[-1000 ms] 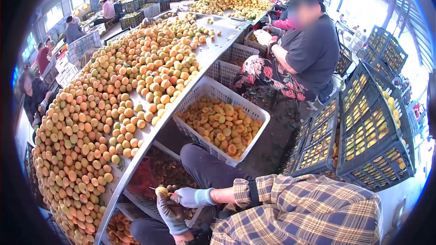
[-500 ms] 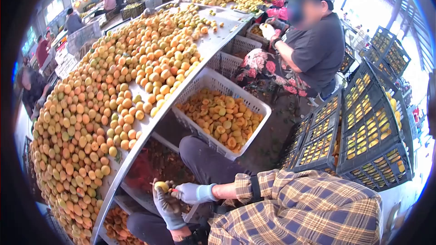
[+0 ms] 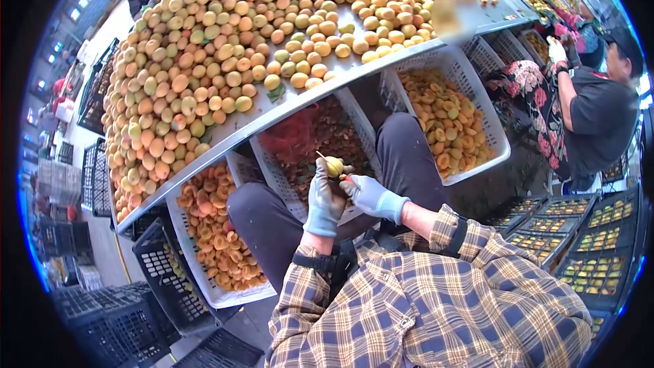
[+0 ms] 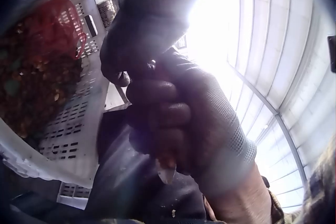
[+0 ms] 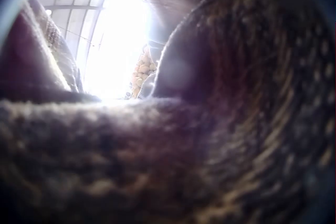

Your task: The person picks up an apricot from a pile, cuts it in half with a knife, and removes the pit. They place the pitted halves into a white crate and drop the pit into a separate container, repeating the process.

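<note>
In the head view my left hand (image 3: pixel 325 199), in a grey glove with a darkened palm, holds up a yellow-green apricot (image 3: pixel 334 166) at its fingertips. Right beside it my gloved right hand (image 3: pixel 373 196) grips a small knife by its red handle (image 3: pixel 349 179). A thin pointed tip shows past the fruit's far side. Both hands are over the crate of dark scraps (image 3: pixel 310 153), between the knees. From the left wrist, the left hand's curled fingers (image 4: pixel 160 113) appear dark against the light; the apricot is hidden there. Blurred cloth (image 5: pixel 105 155) fills most of the right wrist view.
A metal table (image 3: pixel 228 129) heaped with whole apricots (image 3: pixel 197 82) runs along the front. Halved fruit fills a crate on the left (image 3: pixel 214 300) and another on the right (image 3: pixel 503 153). Black crates (image 3: pixel 599 252) stand at right, near a seated person (image 3: pixel 593 102).
The head view has swung left and down, so the hands now appear nearer the middle. Apricot and knife stay in the same hands, held close together.
</note>
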Demonstrator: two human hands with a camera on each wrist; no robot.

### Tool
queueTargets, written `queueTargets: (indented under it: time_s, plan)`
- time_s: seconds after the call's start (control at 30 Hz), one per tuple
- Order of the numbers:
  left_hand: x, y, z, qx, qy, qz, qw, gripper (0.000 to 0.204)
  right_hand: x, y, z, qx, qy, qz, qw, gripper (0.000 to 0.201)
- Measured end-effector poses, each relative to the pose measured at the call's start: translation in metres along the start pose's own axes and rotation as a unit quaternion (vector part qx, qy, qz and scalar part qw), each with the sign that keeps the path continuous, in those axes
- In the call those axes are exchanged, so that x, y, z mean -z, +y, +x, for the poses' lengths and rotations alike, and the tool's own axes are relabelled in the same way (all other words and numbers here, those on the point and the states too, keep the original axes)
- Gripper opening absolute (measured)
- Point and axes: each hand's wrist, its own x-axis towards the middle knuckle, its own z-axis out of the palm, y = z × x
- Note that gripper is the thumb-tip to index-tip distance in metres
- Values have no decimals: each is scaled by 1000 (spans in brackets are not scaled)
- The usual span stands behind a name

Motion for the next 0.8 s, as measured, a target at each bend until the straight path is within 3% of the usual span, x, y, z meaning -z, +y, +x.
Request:
queueTargets:
  time_s: [0.07,0.2,0.27,0.33,0.4,0.43,0.5,0.53,0.6,0.63,0.67,0.73,0.8]
  plan:
    - [6,-2,5,33,10,-52,998,46,3,1,-4,2,-11,-6,1000,38]
    - [13,4,12,-21,48,-27,998,53,7,-11,-20,18,-8,-89,996,40]
    - [13,1,12,22,41,-60,997,53,6,-11,-16,11,16,-142,990,39]
    - [13,-5,12,14,26,-35,999,54,3,-7,-11,18,32,-138,990,38]
    - [8,-7,12,-17,108,-16,994,57,3,-9,-8,20,27,-151,988,38]
    - [8,-7,11,-25,109,-21,994,57,5,-11,-9,27,21,-156,987,38]
    - [12,-5,10,3,64,-24,998,61,9,-9,-12,63,-20,-74,995,36]
    - [8,1,8,-12,93,-38,995,62,11,-20,-18,69,-28,-76,994,36]
    - [16,10,9,38,26,-117,992,62,22,-42,-36,58,-10,-99,993,32]
    - [11,9,6,18,-35,-131,991,62,24,-46,-35,109,30,-66,991,32]
    - [11,8,8,52,-66,-142,986,59,25,-52,-32,157,67,-29,985,32]
    - [-7,5,-3,88,-73,-100,988,57,30,-62,-23,184,129,-93,970,44]
    - [-25,4,-24,73,-107,12,992,58,36,-65,-18,180,70,-121,974,43]
